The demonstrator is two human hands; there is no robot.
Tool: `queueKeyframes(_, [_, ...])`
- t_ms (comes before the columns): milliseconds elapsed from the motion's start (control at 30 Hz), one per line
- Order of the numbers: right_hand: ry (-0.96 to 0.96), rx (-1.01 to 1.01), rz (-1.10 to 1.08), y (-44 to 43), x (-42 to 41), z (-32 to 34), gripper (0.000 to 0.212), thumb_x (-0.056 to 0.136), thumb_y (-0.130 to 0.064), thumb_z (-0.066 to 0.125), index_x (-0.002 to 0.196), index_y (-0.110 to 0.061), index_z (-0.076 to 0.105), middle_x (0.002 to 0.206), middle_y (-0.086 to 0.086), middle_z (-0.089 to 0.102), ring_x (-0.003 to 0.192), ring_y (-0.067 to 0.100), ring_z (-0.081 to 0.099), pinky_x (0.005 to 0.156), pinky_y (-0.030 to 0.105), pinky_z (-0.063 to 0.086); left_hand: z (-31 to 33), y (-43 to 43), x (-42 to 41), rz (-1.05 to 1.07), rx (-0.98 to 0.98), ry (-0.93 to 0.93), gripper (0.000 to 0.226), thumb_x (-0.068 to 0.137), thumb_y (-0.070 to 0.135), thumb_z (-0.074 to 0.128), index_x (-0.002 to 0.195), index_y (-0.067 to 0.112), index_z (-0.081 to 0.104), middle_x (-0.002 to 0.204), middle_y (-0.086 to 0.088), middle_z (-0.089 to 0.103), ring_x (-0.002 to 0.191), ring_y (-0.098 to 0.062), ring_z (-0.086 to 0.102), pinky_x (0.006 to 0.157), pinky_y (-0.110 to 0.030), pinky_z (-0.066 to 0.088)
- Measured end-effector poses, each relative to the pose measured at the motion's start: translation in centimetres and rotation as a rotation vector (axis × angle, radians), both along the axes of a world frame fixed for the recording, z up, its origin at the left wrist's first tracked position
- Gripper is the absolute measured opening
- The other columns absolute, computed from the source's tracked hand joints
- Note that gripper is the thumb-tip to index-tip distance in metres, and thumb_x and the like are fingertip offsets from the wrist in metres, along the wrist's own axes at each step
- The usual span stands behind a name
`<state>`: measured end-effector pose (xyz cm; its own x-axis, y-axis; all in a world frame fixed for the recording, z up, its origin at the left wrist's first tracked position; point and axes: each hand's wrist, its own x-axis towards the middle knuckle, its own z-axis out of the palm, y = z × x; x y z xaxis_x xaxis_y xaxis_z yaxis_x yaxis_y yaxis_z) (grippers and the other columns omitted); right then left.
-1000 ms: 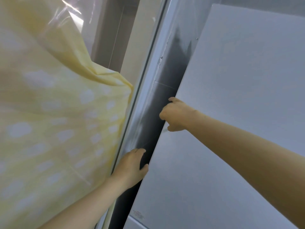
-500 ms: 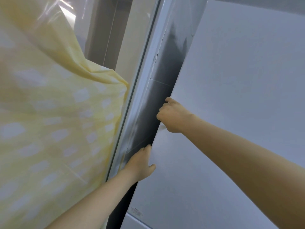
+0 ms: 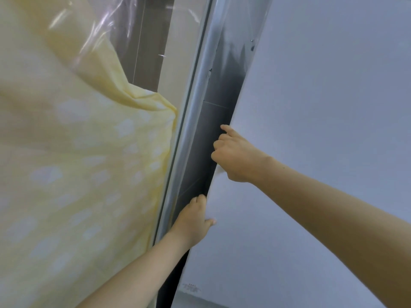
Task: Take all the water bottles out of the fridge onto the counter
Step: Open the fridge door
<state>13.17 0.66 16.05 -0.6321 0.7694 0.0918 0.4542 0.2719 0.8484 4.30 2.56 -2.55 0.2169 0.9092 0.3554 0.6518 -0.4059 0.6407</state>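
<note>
The left hand and, above it, the right hand both curl their fingers round the edge of the fridge door, which looks barely cracked. No bottles show; presumably all are inside, none moved yet.

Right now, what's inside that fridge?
Only a dark gap shows beside the fridge door, gripped by the left hand and right hand. The door covers everything inside.

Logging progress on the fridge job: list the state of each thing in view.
fridge door: gripped at its left edge, interior hidden
left hand: grips the door edge, thumb on the front
right hand: fingers curled round the door edge, higher up
yellow curtain: hanging, bunched and creased
</note>
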Motion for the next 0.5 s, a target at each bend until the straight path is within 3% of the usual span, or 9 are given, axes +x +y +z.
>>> queueKeyframes(67, [0.016, 0.006, 0.013, -1.1, -0.1, -0.1, 0.021, 0.089, -0.010, 0.054, 0.105, -0.014, 0.067, 0.097, 0.001, 0.059, 0.106, 0.021, 0.053, 0.121, 0.045, -0.001, -0.3, -1.0, -0.1, 0.005, 0.018, -0.023, 0.030, 0.090, 0.027, 0.064, 0.102, 0.011, 0.043, 0.104, -0.004, 0.051, 0.087, -0.019, 0.055, 0.076, -0.031, 0.049])
queueKeyframes(300, [0.060, 0.001, 0.044, -6.1, -0.3, -0.4, 0.024, 0.088, -0.007, 0.052, 0.105, -0.016, 0.067, 0.098, -0.001, 0.061, 0.104, 0.019, 0.053, 0.120, 0.043, -0.003, -0.6, -6.0, -0.5, 0.005, 0.065, -0.071, 0.028, 0.090, 0.026, 0.065, 0.096, 0.012, 0.041, 0.098, -0.004, 0.051, 0.082, -0.017, 0.054, 0.068, -0.025, 0.043])
queueKeyframes(500, [0.111, -0.003, 0.138, -11.9, 0.7, -0.5, 0.033, 0.088, -0.004, 0.053, 0.114, -0.018, 0.066, 0.106, -0.001, 0.062, 0.112, 0.019, 0.052, 0.120, 0.040, -0.005, -0.5, -12.3, -0.5, 0.004, 0.047, -0.080, 0.025, 0.091, 0.027, 0.062, 0.096, 0.013, 0.042, 0.098, -0.003, 0.053, 0.085, -0.018, 0.056, 0.070, -0.026, 0.046])
